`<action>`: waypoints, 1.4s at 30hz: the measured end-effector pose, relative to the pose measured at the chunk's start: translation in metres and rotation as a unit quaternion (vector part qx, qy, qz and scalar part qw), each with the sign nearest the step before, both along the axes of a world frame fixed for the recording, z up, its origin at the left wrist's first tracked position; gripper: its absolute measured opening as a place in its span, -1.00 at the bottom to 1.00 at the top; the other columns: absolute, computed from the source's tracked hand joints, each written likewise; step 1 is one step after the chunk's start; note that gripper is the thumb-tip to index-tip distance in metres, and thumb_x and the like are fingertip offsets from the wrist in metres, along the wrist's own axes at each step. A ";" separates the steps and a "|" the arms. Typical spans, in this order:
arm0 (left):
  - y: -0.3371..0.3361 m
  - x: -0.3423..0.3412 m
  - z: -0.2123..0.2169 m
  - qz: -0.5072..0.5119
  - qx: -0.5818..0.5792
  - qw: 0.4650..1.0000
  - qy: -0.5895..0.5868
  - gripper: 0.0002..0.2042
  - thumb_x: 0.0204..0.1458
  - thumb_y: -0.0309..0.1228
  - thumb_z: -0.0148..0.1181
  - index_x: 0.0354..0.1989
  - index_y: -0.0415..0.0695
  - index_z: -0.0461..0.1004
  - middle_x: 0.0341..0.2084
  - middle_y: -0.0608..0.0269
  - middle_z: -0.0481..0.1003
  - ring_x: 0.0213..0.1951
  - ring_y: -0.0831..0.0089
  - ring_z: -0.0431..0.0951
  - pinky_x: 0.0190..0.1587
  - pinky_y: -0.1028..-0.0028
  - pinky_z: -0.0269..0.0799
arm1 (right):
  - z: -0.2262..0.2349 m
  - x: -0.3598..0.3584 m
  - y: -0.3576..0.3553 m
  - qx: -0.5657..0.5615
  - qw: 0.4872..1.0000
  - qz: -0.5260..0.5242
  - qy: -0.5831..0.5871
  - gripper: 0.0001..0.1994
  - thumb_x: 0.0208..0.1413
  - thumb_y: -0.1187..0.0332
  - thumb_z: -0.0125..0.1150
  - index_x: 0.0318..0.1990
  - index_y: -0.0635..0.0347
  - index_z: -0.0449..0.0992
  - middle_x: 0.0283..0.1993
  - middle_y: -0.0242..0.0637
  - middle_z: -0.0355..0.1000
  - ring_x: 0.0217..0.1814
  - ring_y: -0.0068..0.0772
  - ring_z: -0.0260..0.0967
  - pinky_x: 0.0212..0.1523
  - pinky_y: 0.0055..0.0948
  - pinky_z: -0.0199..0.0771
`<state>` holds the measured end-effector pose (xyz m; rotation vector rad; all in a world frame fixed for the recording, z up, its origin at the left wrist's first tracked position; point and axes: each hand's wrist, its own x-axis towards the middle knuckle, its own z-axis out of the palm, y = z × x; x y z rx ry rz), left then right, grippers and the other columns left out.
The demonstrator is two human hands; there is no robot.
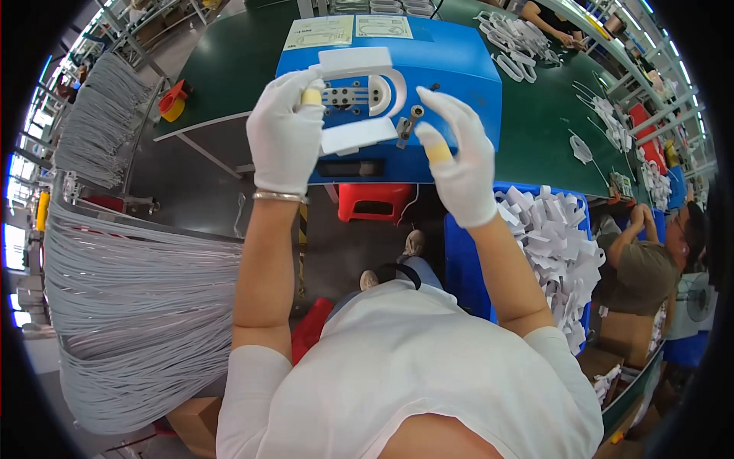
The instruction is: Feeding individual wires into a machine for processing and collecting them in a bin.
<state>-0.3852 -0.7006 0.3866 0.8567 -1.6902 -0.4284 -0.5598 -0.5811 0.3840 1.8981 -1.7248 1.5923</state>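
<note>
My left hand, in a white glove with a yellow wrap on the thumb, is closed on a white U-shaped piece. Its two flat, broad ends point toward that hand, and its curved bend is on the right. Behind the piece stands a blue machine with a metal fixture on its top and a small lever. My right hand, gloved the same way, hovers right of the lever. Its fingers and thumb are apart and nothing is between them.
A blue bin heaped with white plastic pieces stands at my right. Bundles of grey cables hang at my left. On the green table lie looped white cords. A red stool is under it; another person sits at right.
</note>
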 end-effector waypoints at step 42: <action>0.009 -0.013 -0.110 -0.179 0.472 0.774 0.381 -0.67 0.04 -0.59 -0.10 -0.02 -0.51 0.36 -0.24 -0.17 0.52 -0.29 0.10 0.63 -0.20 0.22 0.64 | 0.020 -0.020 -0.130 0.269 0.939 0.192 -0.099 -0.76 0.07 0.33 0.30 -0.18 0.30 0.50 -0.19 -0.19 0.46 -0.20 -0.44 0.41 -0.10 -0.46 0.44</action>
